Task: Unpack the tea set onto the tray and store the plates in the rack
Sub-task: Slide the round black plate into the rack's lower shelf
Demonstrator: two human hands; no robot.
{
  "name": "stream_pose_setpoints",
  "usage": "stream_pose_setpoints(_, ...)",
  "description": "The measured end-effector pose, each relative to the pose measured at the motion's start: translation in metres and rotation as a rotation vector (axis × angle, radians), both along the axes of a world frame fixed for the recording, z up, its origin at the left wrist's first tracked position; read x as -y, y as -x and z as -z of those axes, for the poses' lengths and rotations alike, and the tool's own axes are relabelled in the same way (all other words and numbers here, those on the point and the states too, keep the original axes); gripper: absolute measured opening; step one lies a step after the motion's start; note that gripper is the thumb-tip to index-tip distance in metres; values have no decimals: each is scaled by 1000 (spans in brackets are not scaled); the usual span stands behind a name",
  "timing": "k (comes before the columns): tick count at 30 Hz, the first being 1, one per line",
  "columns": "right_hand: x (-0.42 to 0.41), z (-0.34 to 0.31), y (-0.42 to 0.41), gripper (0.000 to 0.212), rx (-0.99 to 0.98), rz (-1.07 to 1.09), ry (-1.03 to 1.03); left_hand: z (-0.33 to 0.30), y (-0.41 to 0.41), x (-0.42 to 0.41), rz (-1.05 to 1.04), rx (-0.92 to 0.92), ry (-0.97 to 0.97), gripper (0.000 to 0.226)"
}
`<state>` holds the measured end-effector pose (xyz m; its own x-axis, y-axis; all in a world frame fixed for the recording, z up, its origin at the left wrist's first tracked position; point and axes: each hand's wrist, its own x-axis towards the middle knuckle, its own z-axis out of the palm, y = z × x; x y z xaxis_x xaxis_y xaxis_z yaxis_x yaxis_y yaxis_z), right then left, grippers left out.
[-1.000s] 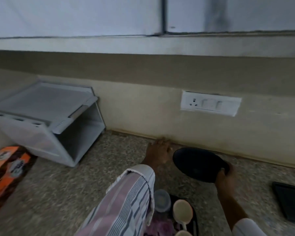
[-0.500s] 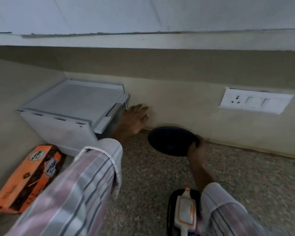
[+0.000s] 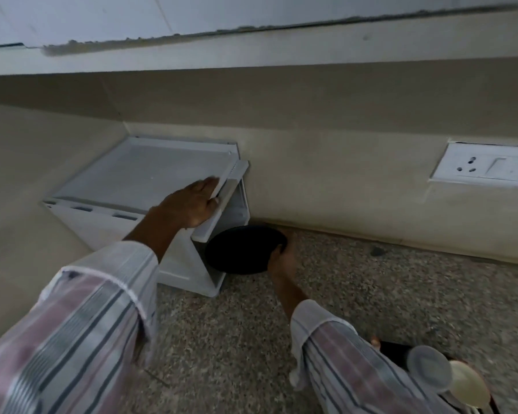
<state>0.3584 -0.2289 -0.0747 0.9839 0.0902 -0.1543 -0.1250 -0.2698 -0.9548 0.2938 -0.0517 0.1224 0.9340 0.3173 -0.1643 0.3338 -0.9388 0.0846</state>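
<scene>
A person's two hands work at a white plastic rack (image 3: pixel 138 180) standing on a speckled stone counter (image 3: pixel 371 294) against a beige wall, at about ten o'clock in the view. The left hand (image 3: pixel 192 204) rests on the rack's top edge, fingers laid fairly straight over its raised flap, probably steadying or holding it up to keep the side opening clear. The right hand (image 3: pixel 281 258), near centre, grips the rim of a black plate (image 3: pixel 243 249) with curled fingers, holding it at the mouth of the opening, seemingly partway in. At five o'clock, a dark tray (image 3: pixel 395 354) holds a cream cup (image 3: pixel 467 383) and a grey lid-like piece (image 3: pixel 428 369). A wall socket (image 3: pixel 485 165) sits at two o'clock.
</scene>
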Motion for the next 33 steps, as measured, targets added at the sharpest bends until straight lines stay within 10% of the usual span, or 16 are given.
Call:
stream_pose_setpoints(13,-107,43,9,41,-44,-67,-8,14,-2,-12,44,85,57,60)
stream_pose_setpoints(25,-144,42,26,84,-109,-154,-90,17,-3,-13,33,83,53,60)
stream_pose_setpoints(33,-71,21,11,44,8,-260,139,13,-1,-12,38,144,90,61)
